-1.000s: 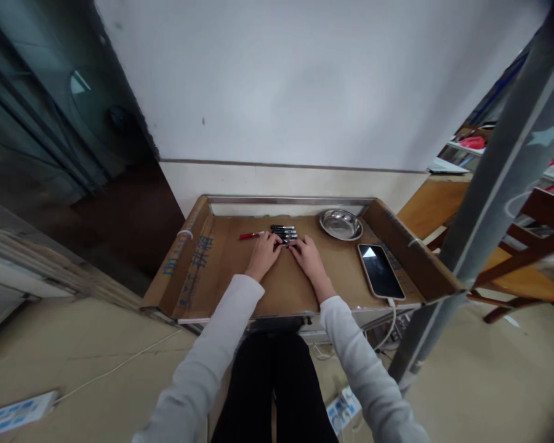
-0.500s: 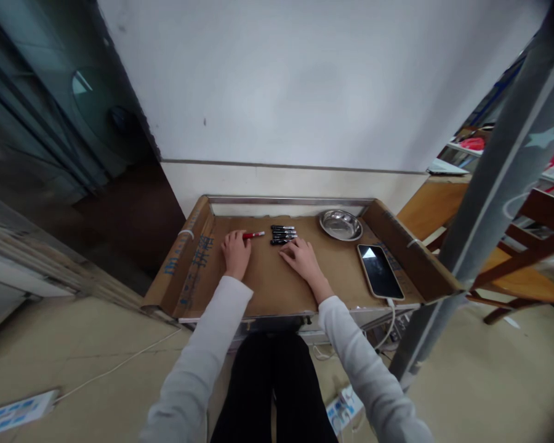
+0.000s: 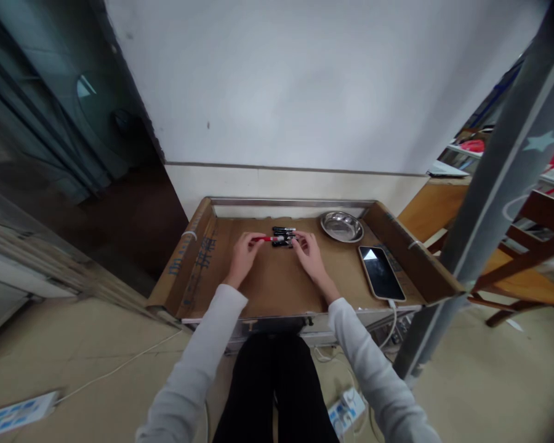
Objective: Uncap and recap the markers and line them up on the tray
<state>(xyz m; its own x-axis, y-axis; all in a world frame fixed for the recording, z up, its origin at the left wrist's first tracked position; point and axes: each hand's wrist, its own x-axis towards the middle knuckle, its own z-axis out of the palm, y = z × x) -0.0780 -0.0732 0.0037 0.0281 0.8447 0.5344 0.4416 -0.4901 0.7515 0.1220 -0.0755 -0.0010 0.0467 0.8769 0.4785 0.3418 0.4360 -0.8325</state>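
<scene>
Several black pens [image 3: 281,230] lie side by side near the middle of the cardboard-lined tray [image 3: 277,289]. My left hand [image 3: 245,253] grips a red pen [image 3: 270,239] near its left end, and the pen's other end reaches over the black ones. At the right end of the black pens is my right hand [image 3: 308,250], thumb and fingers curled around that end. Whether it holds one of them is too small to make out.
A round metal dish [image 3: 342,227] stands at the tray's back right. In front of it lies a phone [image 3: 381,273] with a white cable. Raised cardboard sides flank the tray. A grey metal post [image 3: 484,178] rises at the right, beside a wooden chair [image 3: 517,271].
My left hand has moved right with the red pen, bringing it over the black pens. My right hand has shifted slightly right, its fingers now around the pens' right end.
</scene>
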